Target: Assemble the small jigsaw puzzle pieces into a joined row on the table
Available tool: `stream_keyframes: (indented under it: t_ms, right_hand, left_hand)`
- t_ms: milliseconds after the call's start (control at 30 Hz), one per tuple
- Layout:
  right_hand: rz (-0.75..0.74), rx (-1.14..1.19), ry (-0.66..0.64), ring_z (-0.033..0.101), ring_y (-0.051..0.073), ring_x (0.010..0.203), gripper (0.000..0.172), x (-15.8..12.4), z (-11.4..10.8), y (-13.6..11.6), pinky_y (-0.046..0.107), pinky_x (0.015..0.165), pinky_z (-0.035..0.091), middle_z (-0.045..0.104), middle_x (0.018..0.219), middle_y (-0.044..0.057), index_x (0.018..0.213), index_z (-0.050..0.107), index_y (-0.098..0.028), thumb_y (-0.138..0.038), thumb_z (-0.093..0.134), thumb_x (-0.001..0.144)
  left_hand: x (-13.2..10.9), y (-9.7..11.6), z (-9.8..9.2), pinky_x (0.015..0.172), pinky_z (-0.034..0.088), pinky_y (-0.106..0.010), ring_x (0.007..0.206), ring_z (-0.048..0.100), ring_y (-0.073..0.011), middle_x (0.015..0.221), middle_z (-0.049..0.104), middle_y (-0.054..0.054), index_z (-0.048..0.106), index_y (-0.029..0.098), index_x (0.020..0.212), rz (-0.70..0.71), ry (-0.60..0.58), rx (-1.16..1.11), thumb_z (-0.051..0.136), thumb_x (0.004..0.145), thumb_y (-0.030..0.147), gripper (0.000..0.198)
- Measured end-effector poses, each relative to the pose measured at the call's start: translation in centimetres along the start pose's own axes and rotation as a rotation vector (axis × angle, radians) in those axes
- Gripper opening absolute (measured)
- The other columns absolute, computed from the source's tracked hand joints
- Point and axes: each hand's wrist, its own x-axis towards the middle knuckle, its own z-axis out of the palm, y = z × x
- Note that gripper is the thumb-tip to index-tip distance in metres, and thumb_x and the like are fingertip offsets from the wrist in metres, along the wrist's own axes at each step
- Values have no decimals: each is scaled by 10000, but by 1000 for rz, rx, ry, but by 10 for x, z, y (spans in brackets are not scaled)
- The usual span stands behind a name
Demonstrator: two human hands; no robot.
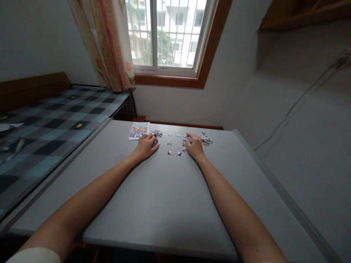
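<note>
Puzzle pieces (pixel 170 152) between left hand (pixel 146 147) and right hand (pixel 195 147), grips unclear; picture card (pixel 139 130) beside.

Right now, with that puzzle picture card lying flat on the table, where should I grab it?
The picture card lies flat, so probably pinch its near-left corner, coming from the left; your left hand and puzzle pieces crowd its right side.
</note>
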Motion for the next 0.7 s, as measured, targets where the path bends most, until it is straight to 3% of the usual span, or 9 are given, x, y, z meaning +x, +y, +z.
stream_keyframes:
  t_ms: [700]
  right_hand:
    - [2,-28,3,563,263,999,461,-1,-4,-4,404,969,402,683,1045,132,1203,625,-93,-91,401,800]
  left_hand:
    - [1,-3,4,921,339,-418,1052,490,-278,989,630,-81,628,189,882,-32,-7,-56,598,820,312,141]
